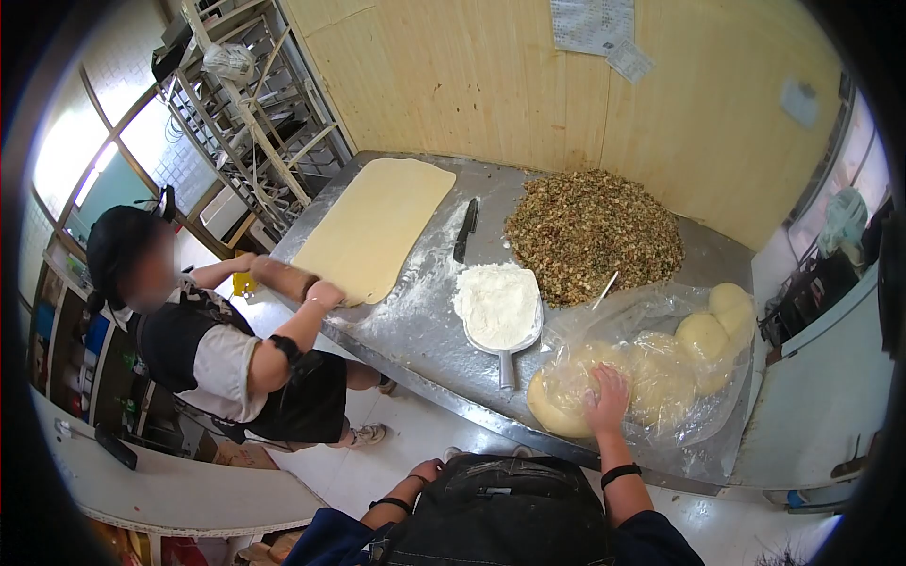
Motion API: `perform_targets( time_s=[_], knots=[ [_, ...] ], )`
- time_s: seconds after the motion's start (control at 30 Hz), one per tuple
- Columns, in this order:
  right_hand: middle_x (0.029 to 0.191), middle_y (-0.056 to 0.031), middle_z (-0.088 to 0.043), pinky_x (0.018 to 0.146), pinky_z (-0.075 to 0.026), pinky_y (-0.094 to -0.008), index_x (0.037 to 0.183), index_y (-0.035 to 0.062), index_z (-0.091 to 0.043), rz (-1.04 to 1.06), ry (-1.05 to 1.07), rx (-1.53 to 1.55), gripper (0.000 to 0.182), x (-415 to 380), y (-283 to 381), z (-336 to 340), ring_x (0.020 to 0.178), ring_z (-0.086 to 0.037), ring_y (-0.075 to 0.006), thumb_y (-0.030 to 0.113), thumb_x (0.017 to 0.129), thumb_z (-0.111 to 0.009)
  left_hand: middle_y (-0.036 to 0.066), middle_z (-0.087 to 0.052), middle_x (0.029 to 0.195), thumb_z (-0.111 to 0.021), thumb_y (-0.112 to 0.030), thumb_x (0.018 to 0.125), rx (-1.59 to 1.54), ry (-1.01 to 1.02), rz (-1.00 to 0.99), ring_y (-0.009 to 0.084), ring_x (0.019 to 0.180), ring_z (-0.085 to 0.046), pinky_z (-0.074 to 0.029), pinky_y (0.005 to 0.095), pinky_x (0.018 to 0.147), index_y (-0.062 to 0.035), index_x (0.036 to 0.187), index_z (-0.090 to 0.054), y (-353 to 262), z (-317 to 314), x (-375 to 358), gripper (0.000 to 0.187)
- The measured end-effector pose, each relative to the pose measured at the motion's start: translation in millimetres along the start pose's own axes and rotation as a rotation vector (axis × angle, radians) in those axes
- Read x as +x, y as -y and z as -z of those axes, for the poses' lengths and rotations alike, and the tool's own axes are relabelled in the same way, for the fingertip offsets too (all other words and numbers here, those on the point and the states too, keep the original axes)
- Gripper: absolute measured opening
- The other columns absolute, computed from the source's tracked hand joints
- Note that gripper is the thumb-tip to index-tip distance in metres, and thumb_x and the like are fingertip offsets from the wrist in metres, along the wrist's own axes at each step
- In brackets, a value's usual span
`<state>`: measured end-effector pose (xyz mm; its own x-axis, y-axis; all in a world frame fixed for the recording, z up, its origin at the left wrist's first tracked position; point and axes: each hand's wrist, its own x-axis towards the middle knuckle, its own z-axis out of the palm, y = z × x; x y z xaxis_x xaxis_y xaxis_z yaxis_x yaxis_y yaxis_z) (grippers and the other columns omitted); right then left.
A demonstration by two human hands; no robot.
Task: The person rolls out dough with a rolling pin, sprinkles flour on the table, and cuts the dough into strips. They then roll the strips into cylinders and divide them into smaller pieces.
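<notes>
My right hand (pixel 609 401) rests on a clear plastic sheet (pixel 604 330) spread over several dough balls, its fingers stretched out over the film. Beneath it, one large pale dough ball (pixel 557 406) sits partly uncovered near the table's front edge. More dough balls (pixel 703 340) lie under the plastic to the right. My left hand (pixel 427 470) hangs low beside my black apron, off the table; its fingers are partly hidden. Left of the plastic is a metal scoop (pixel 506 368) heaped with white flour (pixel 495 302).
A big mound of chopped nut mix (pixel 595 236) stands at the back of the metal table (pixel 425 368). A black-handled knife (pixel 465 231) lies beside a rolled-out dough sheet (pixel 387 222). At left, a co-worker (pixel 226 349) holds a rolling pin (pixel 283 278) at that sheet's edge.
</notes>
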<state>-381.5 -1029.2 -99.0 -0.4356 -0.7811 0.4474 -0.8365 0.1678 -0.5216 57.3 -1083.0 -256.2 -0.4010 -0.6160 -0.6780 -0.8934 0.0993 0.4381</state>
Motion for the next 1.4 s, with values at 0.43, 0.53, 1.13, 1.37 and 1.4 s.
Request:
perform_targets(
  time_s=[0.43, 0.53, 1.13, 1.37, 1.4],
  knots=[
    [0.118, -0.0118, -0.053, 0.1, -0.03, -0.0449, 0.108, 0.0079, -0.056, -0.022, 0.025, -0.035, 0.041, 0.6, 0.3, 0.6, 0.114, -0.045, -0.0301, 0.015, 0.067, -0.055, 0.019, -0.064, 0.097, -0.058, -0.034, 0.076, -0.038, 0.007, -0.002, 0.0343, 0.094, -0.059, -0.046, 0.0399, 0.083, -0.0112, 0.099, -0.063, -1.7, 1.1, 2.0, 0.032],
    [0.117, -0.0114, -0.053, 0.1, -0.029, -0.045, 0.108, 0.0079, -0.056, -0.027, 0.019, -0.035, 0.041, 0.3, 0.9, 0.1, 0.114, -0.045, -0.03, 0.016, 0.067, -0.055, 0.019, -0.063, 0.097, -0.059, -0.034, 0.076, -0.035, 0.015, 0.022, 0.0345, 0.095, -0.059, -0.046, 0.0394, 0.084, -0.0114, 0.099, -0.063, -5.3, 3.1, 1.0, 0.033],
    [0.119, -0.0118, -0.052, 0.102, -0.027, -0.0475, 0.109, 0.0083, -0.056, -0.033, 0.038, 0.011, 0.041, 0.0, -1.2, -0.3, 0.116, -0.043, -0.0311, 0.02, 0.07, -0.055, 0.019, -0.064, 0.097, -0.057, -0.035, 0.077, -0.02, 0.013, 0.001, 0.0343, 0.096, -0.058, -0.045, 0.0398, 0.085, -0.0119, 0.099, -0.063, -3.3, 2.6, -1.3, 0.033],
    [0.118, -0.0121, -0.053, 0.102, -0.027, -0.0469, 0.108, 0.008, -0.056, -0.026, 0.02, -0.009, 0.04, -1.0, -1.4, -1.8, 0.115, -0.045, -0.0309, 0.017, 0.069, -0.055, 0.019, -0.063, 0.098, -0.056, -0.035, 0.077, -0.036, 0.027, 0.01, 0.034, 0.096, -0.058, -0.045, 0.0397, 0.085, -0.0125, 0.1, -0.063, -1.9, 2.4, -0.8, 0.033],
    [0.118, -0.0121, -0.053, 0.102, -0.027, -0.0471, 0.108, 0.0081, -0.056, -0.028, 0.024, -0.009, 0.04, -1.3, -2.2, -2.3, 0.116, -0.044, -0.031, 0.018, 0.069, -0.055, 0.019, -0.063, 0.098, -0.056, -0.035, 0.077, -0.036, 0.027, 0.011, 0.034, 0.096, -0.058, -0.045, 0.0397, 0.085, -0.0125, 0.1, -0.063, -2.0, 2.4, -1.0, 0.033]
  ],
)
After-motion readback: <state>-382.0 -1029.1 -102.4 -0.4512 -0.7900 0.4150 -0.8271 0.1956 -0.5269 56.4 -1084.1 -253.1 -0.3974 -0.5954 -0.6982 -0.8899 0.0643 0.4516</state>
